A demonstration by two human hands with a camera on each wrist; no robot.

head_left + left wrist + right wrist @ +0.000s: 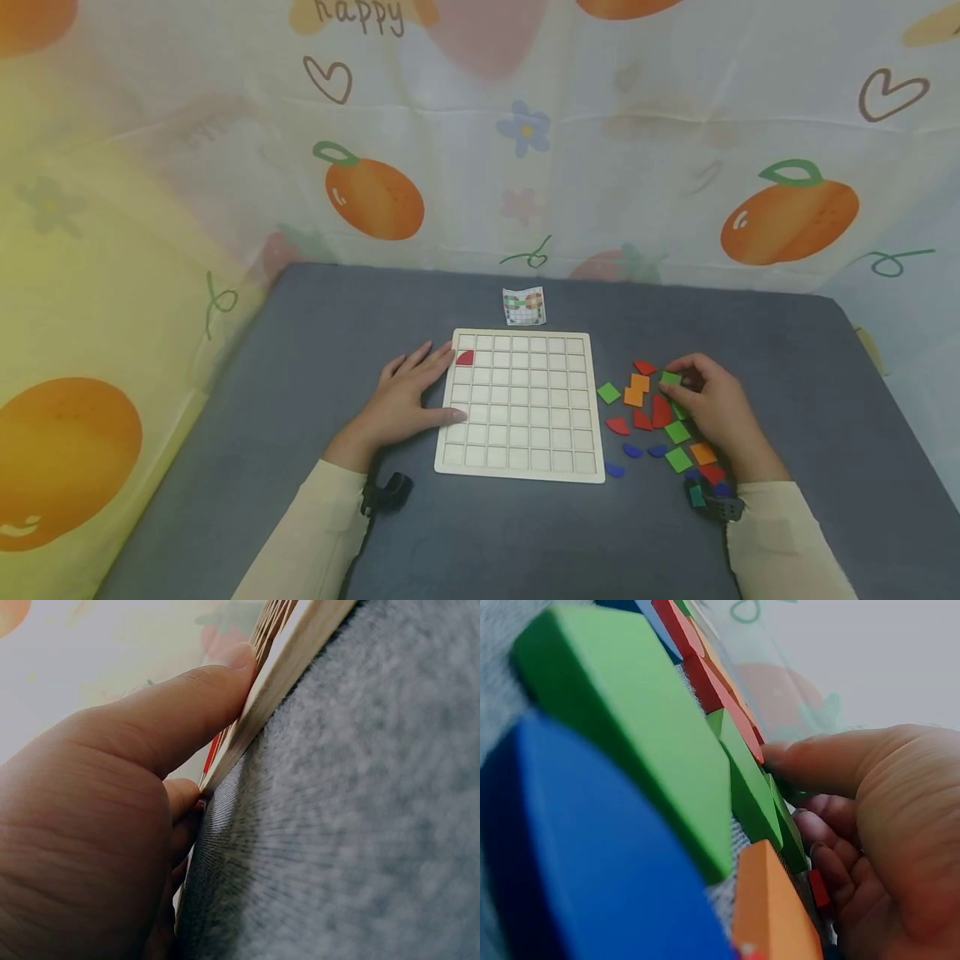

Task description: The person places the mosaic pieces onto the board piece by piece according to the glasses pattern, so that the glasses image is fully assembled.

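A pale wooden grid board (520, 478) lies on the table with one red quarter-circle piece (465, 357) in a cell near its upper left corner. My left hand (401, 404) rests against the board's left edge, fingers extended; its thumb (202, 697) lies over the rim. To the right of the board, my right hand (716, 404) pinches a green square block (671, 378) between thumb and fingers, at the far side of a loose group of pieces. In the right wrist view, nearer blocks partly cover what the fingertips hold.
Orange squares (633, 396), red pieces (618, 426), more green squares (678, 459) and blue rounded pieces (632, 450) lie between the board and the right hand. Behind the board is a small printed pattern card (524, 307). A patterned cloth (600, 125) hangs along the table's far edge.
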